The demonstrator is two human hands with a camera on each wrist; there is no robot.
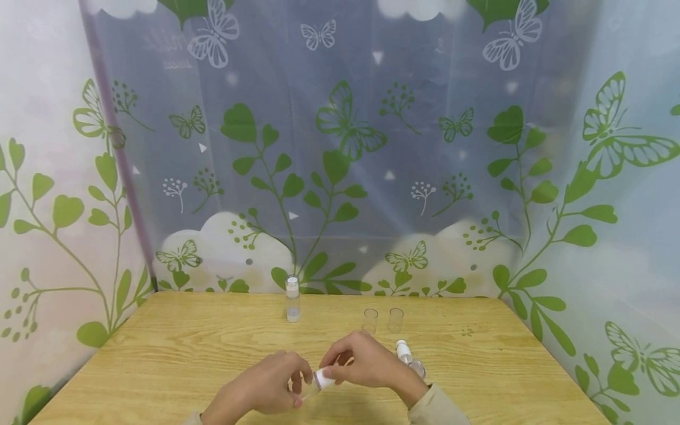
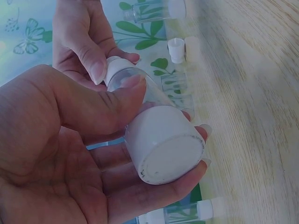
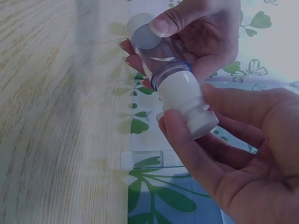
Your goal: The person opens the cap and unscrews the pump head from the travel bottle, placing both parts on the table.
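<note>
Tilted between the two hands is a small clear bottle (image 3: 161,58) with a white base (image 2: 163,147). My left hand (image 1: 271,381) grips its body, the thumb across the clear wall and the fingers beneath. On the bottle's neck sits a white pump head (image 3: 180,93). Thumb and fingers of my right hand (image 1: 366,360) pinch this pump head. In the head view the hands hide much of the bottle, which is held over the front of the table.
A capped pump bottle (image 1: 293,301) stands upright at the back of the wooden table (image 1: 212,330). Two clear caps (image 1: 370,320) stand to its right. Beside the right wrist are a loose white pump head (image 1: 404,351) and another clear bottle (image 2: 154,11). Patterned curtains (image 1: 340,195) surround the table.
</note>
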